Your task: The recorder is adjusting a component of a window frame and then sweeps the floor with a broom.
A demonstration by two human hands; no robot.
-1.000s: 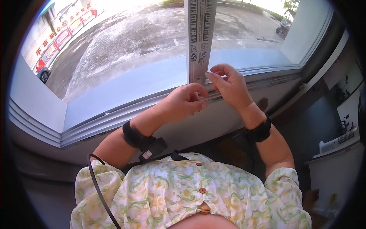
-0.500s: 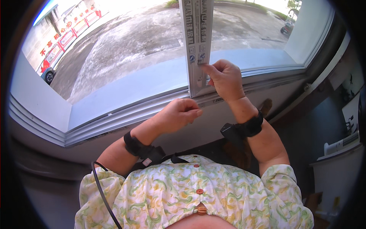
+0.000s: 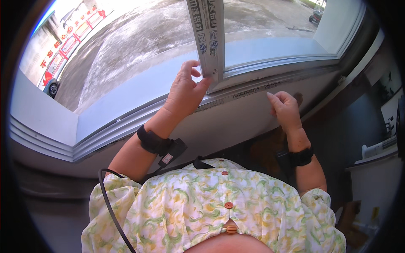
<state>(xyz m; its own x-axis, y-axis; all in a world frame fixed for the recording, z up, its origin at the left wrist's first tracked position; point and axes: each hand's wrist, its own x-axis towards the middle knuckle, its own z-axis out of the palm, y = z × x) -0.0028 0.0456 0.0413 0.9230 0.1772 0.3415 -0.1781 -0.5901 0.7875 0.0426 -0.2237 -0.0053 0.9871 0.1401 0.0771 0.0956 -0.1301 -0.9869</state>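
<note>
A sliding window sash stands in front of me, its upright frame (image 3: pixel 209 46) covered with a printed grey protective film. My left hand (image 3: pixel 183 93) is at the lower left edge of this upright. Its thumb tip touches the frame's face, and its bent fingers stay apart beside the edge. Lower and to the right, my right hand (image 3: pixel 287 111) is held away from the window, in front of the wall under the sill. Thumb and forefinger meet in a pinch there; whether anything small is between them cannot be seen. A black strap with a small box is on each wrist.
Grooved window track (image 3: pixel 122 128) runs along the sill, under the glass pane (image 3: pixel 270 25). Outside lies a concrete yard (image 3: pixel 139 42). A black cable (image 3: pixel 110 206) passes by my left sleeve. At the right, a white appliance (image 3: pixel 377 147) sits on a cabinet (image 3: pixel 373 177).
My right hand has left the upright and drawn back to the right, still pinched. My left hand has risen to the frame's left edge, its fingers opening. The view has shifted slightly.
</note>
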